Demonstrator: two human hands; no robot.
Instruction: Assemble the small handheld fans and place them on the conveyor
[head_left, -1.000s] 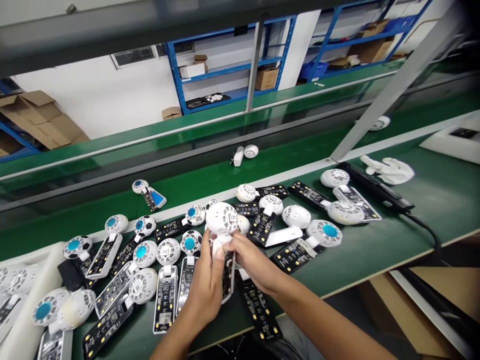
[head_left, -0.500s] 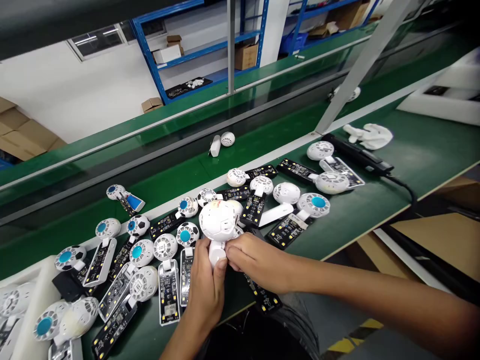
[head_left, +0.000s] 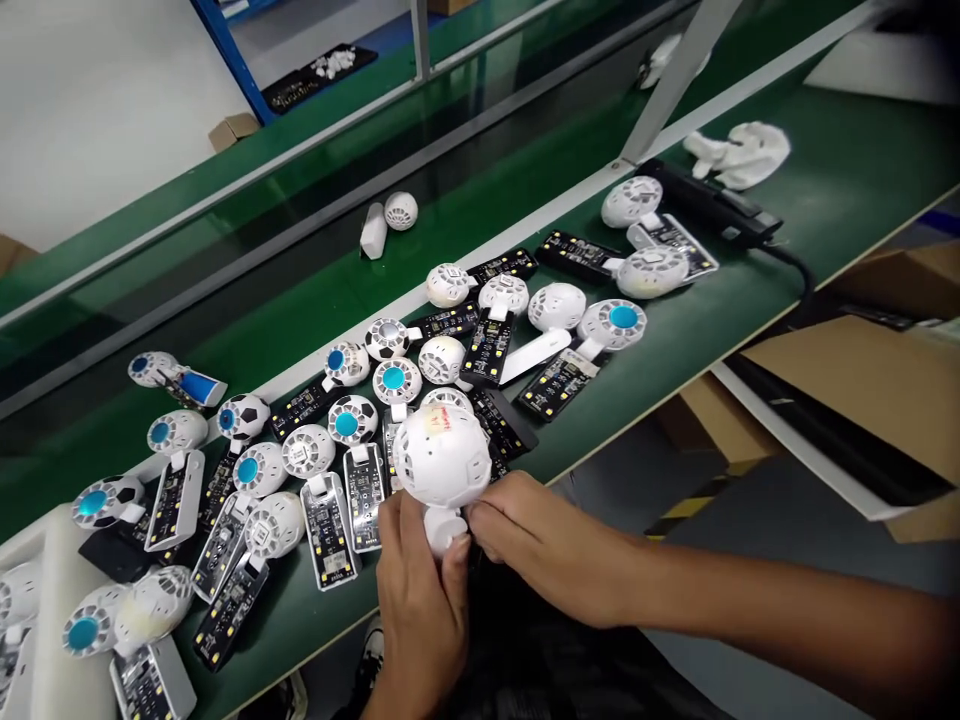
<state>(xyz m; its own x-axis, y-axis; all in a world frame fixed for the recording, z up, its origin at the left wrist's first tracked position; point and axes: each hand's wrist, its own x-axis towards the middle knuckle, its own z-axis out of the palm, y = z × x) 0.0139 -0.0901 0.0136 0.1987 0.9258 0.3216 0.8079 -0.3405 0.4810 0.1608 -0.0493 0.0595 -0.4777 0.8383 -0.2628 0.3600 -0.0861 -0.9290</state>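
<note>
My left hand (head_left: 424, 590) is wrapped round the handle of a white handheld fan (head_left: 442, 455), its thumb pressed near the hinge below the round head. The head faces up and has a small reddish mark on it. My right hand (head_left: 529, 535) is closed, with curled fingers against the right side of the same fan just under the head; its fingertips are hidden. Around them on the green bench lie several part-built fans, such as one with a blue centre (head_left: 346, 425) and one with a bare circuit board (head_left: 330, 530).
A white foam tray (head_left: 64, 600) with more fans stands at the left. At the right lie a black corded tool (head_left: 712, 210) and a white glove (head_left: 739, 155). A white fan (head_left: 401, 210) rests on the green conveyor belt. Cardboard boxes (head_left: 862, 400) are below the bench's right edge.
The view has tilted down and shifted. Both hands, still on the fan, have drawn it back toward my body, near the bench's front edge.
</note>
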